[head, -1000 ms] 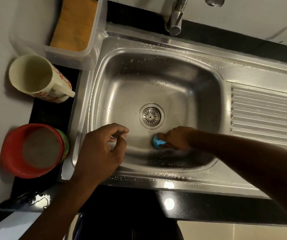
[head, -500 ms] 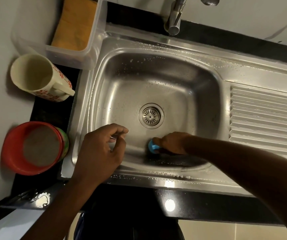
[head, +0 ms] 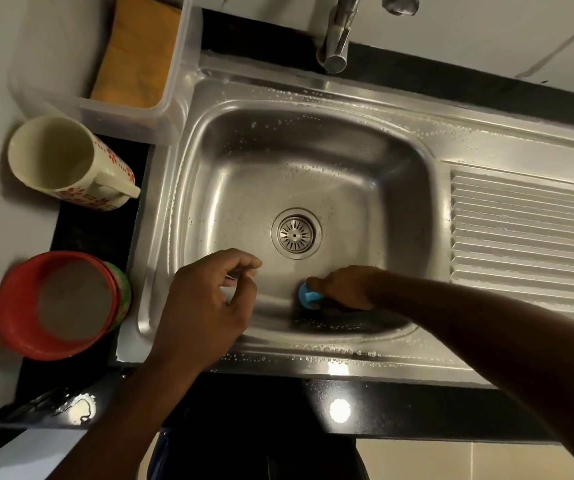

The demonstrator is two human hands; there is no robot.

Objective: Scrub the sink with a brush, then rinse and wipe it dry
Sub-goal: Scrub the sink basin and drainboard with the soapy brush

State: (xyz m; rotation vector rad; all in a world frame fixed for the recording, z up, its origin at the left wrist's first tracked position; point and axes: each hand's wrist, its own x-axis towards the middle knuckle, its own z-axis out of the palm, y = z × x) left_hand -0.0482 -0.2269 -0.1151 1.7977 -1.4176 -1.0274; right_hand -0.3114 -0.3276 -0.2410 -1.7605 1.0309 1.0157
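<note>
The right hand (head: 344, 287) is down in the sink (head: 313, 161), its fingers curled around a blue brush (head: 308, 296), which sticks out at the fingertips, on the left of the hand, low on the basin floor by the near wall. The drain (head: 296, 233) lies just beyond this hand. The left hand (head: 206, 299) hovers beside it, fingers loosely curled, holding nothing

No readable text, label, brand or number shows anywhere.
</note>
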